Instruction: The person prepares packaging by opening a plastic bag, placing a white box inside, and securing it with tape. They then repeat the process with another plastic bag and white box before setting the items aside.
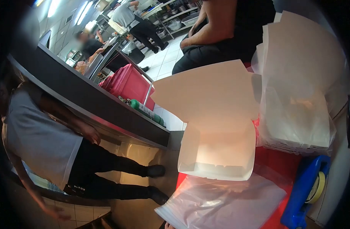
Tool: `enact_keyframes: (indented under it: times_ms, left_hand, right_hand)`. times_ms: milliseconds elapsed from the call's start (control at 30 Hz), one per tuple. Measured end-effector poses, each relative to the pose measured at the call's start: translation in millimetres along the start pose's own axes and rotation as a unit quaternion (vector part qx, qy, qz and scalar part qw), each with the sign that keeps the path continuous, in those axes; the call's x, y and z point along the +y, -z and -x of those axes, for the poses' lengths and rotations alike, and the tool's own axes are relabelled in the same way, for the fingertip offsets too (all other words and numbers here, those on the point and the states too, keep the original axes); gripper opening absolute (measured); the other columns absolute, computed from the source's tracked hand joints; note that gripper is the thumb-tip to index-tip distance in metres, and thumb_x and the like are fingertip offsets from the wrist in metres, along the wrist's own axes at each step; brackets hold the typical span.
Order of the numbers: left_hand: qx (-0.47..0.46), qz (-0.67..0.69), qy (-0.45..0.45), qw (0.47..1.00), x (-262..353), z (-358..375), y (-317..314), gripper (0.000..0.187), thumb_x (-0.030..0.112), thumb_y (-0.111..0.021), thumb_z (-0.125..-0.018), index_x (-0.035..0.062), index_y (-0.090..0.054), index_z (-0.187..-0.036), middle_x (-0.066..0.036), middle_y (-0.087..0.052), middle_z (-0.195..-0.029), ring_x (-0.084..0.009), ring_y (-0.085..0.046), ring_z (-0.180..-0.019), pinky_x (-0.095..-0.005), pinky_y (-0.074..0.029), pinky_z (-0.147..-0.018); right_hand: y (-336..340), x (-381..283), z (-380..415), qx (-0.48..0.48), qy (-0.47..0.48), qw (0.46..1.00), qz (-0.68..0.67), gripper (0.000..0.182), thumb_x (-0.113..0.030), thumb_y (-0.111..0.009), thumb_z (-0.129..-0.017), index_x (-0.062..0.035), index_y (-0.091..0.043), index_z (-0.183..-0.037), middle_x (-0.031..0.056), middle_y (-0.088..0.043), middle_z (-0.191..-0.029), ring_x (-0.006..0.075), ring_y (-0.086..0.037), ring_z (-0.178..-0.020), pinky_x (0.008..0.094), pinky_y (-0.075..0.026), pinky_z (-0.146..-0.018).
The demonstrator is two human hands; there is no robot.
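Note:
An open cardboard takeaway box (224,152) stands with its lid (205,89) folded up, and I see nothing inside it. Below it lies a clear plastic bag (224,202) on a red surface (278,162). A small piece of what looks like my left hand (168,225) shows at the bottom edge beside the bag; its fingers are mostly cut off, so its grip is hidden. My right hand is out of sight.
Stacked cardboard boxes in clear plastic (297,118) stand at the right, above a blue tape dispenser (306,192). A person in a grey shirt (39,133) stands at left; another in black (217,49) is at the top. A green cylinder (146,110) lies near a red bin (123,86).

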State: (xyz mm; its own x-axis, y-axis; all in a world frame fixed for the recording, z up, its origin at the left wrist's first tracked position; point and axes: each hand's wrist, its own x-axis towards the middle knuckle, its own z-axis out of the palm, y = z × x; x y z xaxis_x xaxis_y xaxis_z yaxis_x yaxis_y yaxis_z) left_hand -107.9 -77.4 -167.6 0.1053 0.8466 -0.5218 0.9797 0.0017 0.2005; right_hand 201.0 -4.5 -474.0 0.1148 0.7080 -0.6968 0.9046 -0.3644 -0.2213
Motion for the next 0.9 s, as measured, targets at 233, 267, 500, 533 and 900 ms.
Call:
enact_keyframes:
  times_ms: [233, 267, 500, 533, 900]
  left_hand:
    - [0.140, -0.013, -0.068, 0.988, 0, -9, -1, 0.044, 0.025, -0.060, -0.069, 0.0193, -0.060, -0.112, -0.010, -0.048, -0.128, -0.0292, -0.034, -0.126, -0.0540, -0.018, -0.104]
    - [0.175, -0.019, -0.085, 0.981, -1, -13, -1, 0.043, 0.024, -0.060, -0.068, 0.0196, -0.061, -0.112, -0.010, -0.048, -0.127, -0.0288, -0.035, -0.126, -0.0537, -0.019, -0.104]
    - [0.175, 0.009, -0.137, 0.975, 2, -19, 28, 0.031, 0.012, -0.061, -0.068, 0.0177, -0.067, -0.097, -0.010, -0.052, -0.113, -0.0261, -0.044, -0.116, -0.0589, -0.016, -0.104]
    - [0.173, 0.002, -0.133, 0.976, 1, -20, 27, 0.029, 0.012, -0.060, -0.068, 0.0179, -0.067, -0.096, -0.011, -0.052, -0.112, -0.0257, -0.044, -0.115, -0.0585, -0.017, -0.104]
    - [0.217, 0.229, -0.187, 0.930, -14, -20, 21, 0.019, 0.016, -0.064, -0.072, 0.0142, -0.068, -0.091, -0.003, -0.060, -0.103, -0.0232, -0.053, -0.106, -0.0560, -0.022, -0.099]
  right_hand:
    - [31, -3, 36, 0.017, 0.058, 0.998, 0.015, 0.044, -0.012, -0.056, -0.070, -0.0028, -0.056, -0.113, 0.0184, -0.056, -0.115, 0.0302, -0.052, -0.107, 0.0436, -0.042, -0.091]
    - [40, -6, 48, 0.017, 0.078, 0.997, 0.019, 0.044, -0.011, -0.056, -0.070, -0.0028, -0.056, -0.113, 0.0185, -0.056, -0.115, 0.0303, -0.052, -0.108, 0.0437, -0.041, -0.091]
    - [114, -43, 186, -0.130, 0.270, 0.938, 0.173, 0.045, -0.011, -0.055, -0.068, -0.0029, -0.056, -0.113, 0.0193, -0.056, -0.116, 0.0313, -0.051, -0.108, 0.0443, -0.041, -0.091]
    - [120, -43, 202, -0.166, 0.306, 0.911, 0.221, 0.045, -0.011, -0.055, -0.068, -0.0029, -0.056, -0.113, 0.0194, -0.055, -0.116, 0.0314, -0.051, -0.108, 0.0444, -0.041, -0.091]
    - [225, -5, 417, 0.094, 0.399, 0.819, -0.402, 0.033, -0.002, -0.055, -0.083, -0.0016, -0.055, -0.117, 0.0059, -0.051, -0.112, 0.0153, -0.053, -0.103, 0.0300, -0.042, -0.092]
